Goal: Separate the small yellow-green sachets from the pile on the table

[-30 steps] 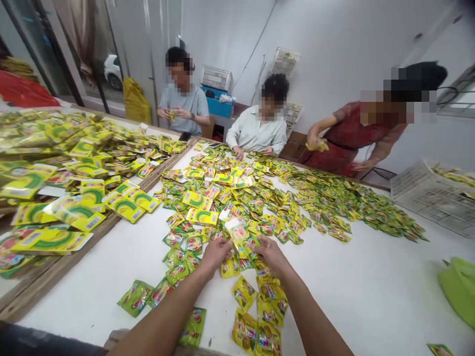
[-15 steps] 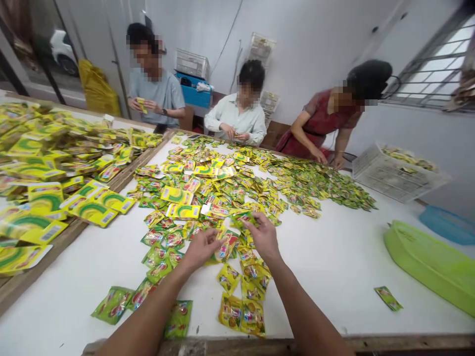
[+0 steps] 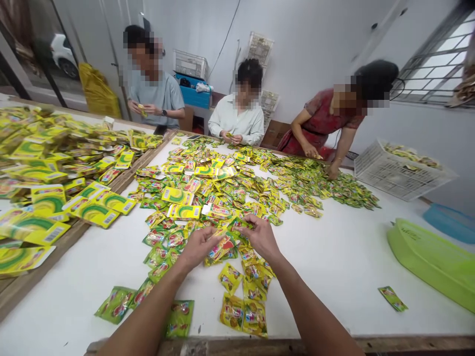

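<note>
A small yellow carton (image 3: 218, 250) with red fruit printed on it is gripped in my left hand (image 3: 198, 246), tilted toward me. My right hand (image 3: 261, 238) pinches a green sachet (image 3: 233, 226) at the carton's upper end; whether part of it is inside, I cannot tell. Beneath and beyond both hands spreads a heap of green and yellow sachets (image 3: 256, 185). Yellow sachets (image 3: 243, 312) lie between my forearms, and green sachets (image 3: 116, 304) lie left of my left arm. Several flattened yellow cartons (image 3: 178, 196) rest on the heap.
Left of a wooden divider (image 3: 128, 185) is a pile of yellow cartons (image 3: 40, 160). At right are a green basket (image 3: 430, 262), a blue tray (image 3: 449, 222), a white crate (image 3: 393, 168) and a lone sachet (image 3: 392, 298). Three people work along the far edge.
My right hand has brought the green sachet slightly left and down, closer to the carton's upper end. Across the table, the person in red has moved their hands apart.
</note>
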`<control>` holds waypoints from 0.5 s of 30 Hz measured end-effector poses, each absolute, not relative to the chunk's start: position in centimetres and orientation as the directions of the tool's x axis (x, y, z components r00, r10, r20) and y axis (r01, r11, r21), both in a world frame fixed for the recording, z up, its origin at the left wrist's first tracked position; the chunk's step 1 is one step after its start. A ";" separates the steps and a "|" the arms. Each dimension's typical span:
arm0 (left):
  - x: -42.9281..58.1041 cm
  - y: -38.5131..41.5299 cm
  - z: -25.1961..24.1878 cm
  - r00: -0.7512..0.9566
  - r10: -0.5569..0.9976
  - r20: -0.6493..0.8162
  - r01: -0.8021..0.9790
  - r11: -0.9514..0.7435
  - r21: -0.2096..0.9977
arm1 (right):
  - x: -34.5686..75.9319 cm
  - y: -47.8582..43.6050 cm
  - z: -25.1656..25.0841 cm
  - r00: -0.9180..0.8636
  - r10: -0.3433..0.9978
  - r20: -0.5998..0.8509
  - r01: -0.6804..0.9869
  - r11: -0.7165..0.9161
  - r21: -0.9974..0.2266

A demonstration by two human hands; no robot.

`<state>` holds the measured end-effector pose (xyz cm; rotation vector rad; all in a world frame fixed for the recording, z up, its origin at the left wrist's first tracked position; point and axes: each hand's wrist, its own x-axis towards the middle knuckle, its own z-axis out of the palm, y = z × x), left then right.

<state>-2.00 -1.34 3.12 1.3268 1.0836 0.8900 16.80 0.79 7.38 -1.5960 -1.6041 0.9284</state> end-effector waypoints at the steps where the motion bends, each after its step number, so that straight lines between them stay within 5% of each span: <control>1: -2.0 -1.4 3.2 0.275 0.955 -0.109 0.074 0.092 0.993 | 16.5 0.7 7.4 0.006 1.000 0.007 0.531 0.003 -0.847; 7: -1.7 -1.5 3.3 0.285 0.951 -0.120 0.101 0.095 0.990 | 16.0 0.4 7.3 0.093 0.994 -0.058 0.508 -0.098 -0.856; 15: -2.0 -1.7 3.3 0.236 0.954 -0.184 -0.032 0.197 0.980 | 17.3 1.0 9.2 -0.248 0.961 -0.119 0.515 0.027 -0.857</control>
